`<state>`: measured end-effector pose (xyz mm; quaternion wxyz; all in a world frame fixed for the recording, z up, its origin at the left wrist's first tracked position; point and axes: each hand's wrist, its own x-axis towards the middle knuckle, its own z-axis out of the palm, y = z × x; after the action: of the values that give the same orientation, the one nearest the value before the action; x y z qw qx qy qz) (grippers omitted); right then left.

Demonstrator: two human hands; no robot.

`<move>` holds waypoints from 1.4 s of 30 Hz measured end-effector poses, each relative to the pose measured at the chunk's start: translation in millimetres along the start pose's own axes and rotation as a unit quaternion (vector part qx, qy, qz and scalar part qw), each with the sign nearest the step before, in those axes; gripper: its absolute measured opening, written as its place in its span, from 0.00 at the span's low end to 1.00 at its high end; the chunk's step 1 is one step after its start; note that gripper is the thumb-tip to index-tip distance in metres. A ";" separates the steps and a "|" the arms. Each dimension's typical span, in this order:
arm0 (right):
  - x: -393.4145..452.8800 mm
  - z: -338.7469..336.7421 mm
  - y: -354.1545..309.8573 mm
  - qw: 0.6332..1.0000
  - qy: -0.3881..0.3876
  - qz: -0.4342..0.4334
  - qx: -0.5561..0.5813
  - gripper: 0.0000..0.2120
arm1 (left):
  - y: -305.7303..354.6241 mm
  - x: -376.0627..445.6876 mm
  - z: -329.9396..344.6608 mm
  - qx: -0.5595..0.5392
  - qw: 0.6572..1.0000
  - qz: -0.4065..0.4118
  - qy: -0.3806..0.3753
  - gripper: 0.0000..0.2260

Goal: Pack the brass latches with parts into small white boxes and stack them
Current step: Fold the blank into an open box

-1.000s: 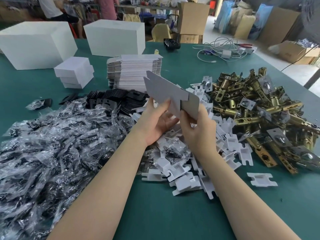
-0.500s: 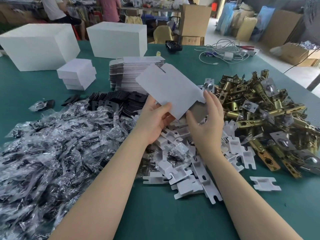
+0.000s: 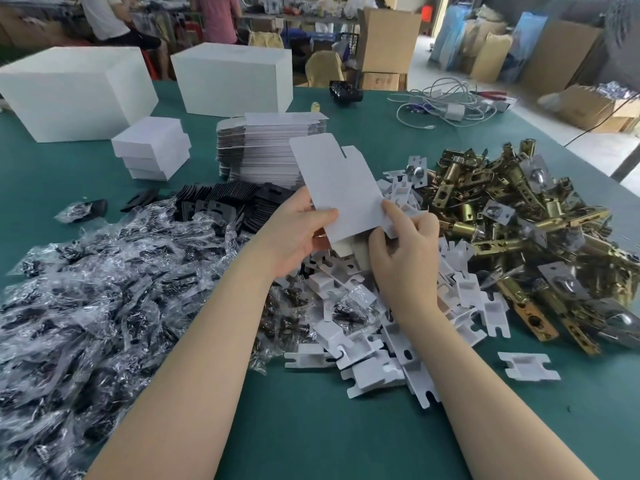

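Left hand (image 3: 294, 233), right hand (image 3: 403, 251) pinch flat white box blank (image 3: 341, 188) above brass latches (image 3: 519, 216).

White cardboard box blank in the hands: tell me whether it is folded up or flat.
Mostly flat. The white cardboard box blank shows one broad face; left hand and right hand pinch its lower edge.

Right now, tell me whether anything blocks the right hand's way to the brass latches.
Nothing visible does. The right hand pinches the flat box blank together with the left hand; the brass latches lie just to its right, with only loose white inserts scattered low between them.
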<state>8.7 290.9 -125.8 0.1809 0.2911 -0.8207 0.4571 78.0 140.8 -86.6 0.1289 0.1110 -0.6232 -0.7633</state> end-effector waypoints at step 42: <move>2.3 -0.5 4.5 0.988 0.028 0.099 0.111 0.26 | -13.0 0.7 30.9 0.323 0.941 0.094 0.032 0.36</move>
<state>4.1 292.5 -127.1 0.1245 0.2132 -0.7845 0.5688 66.4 171.6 -93.2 0.1772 0.1123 -0.8393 -0.5015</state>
